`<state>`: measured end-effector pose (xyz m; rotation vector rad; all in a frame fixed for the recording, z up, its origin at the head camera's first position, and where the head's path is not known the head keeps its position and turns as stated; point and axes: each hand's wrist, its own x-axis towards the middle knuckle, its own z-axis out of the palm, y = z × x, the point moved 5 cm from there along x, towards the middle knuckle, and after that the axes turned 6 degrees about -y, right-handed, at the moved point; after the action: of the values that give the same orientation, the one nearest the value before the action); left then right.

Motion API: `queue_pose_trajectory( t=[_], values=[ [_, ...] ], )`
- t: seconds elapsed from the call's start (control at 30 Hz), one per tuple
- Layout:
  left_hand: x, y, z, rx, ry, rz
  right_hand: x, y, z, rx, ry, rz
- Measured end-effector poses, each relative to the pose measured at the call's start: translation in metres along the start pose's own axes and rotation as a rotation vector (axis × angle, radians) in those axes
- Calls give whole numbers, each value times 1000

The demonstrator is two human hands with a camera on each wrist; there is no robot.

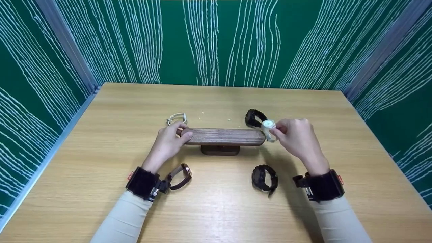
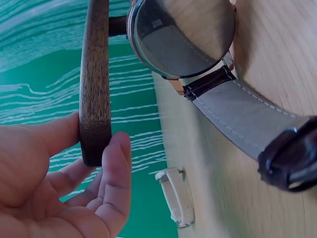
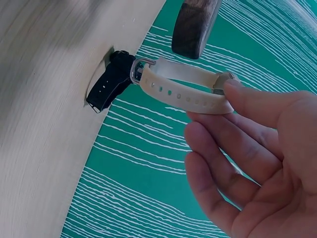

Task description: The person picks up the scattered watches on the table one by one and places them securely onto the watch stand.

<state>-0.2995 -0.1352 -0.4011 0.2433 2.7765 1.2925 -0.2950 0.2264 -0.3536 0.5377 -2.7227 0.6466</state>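
A dark brown wooden watch stand point(image 1: 222, 136), a long rounded bar on a small base, stands mid-table. My left hand point(image 1: 168, 143) grips the bar's left end between thumb and fingers. At the bar's right end, my right hand point(image 1: 298, 138) pinches a cream-strapped wristwatch point(image 1: 269, 125) by its case. In the right wrist view the buckled cream strap point(image 3: 185, 99) forms a closed loop, beside the bar's end point(image 3: 193, 29). The bar carries no watch in the head view.
Behind the bar lie a white watch point(image 1: 177, 118) and a black watch point(image 1: 255, 118). Nearer me are a brown-strapped watch point(image 1: 180, 177), close to my left wrist, and another black watch point(image 1: 265, 179). The wooden table point(image 1: 216, 216) meets green patterned walls at its far edge.
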Motion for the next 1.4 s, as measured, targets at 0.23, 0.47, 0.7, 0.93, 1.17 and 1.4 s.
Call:
queue_pose_trajectory(
  t=[0.23,0.47,0.7,0.93,1.17,1.4],
  values=[
    [0,-2,-1,-12,6,-4,0,-3,3,0,-33,-11],
    [-1,-2,-1,-35,-2,-17,0,-5,6,-4,-52,-15],
    [0,-2,0,-54,-19,-34,0,-5,8,5,-60,-8],
    [0,-1,1,-50,-12,-20,-1,-4,11,29,-82,20],
    [0,-1,0,-36,1,-15,-1,-4,15,33,-103,34],
    [0,-1,-1,-41,4,-23,-2,-7,17,43,-140,51]
  ],
)
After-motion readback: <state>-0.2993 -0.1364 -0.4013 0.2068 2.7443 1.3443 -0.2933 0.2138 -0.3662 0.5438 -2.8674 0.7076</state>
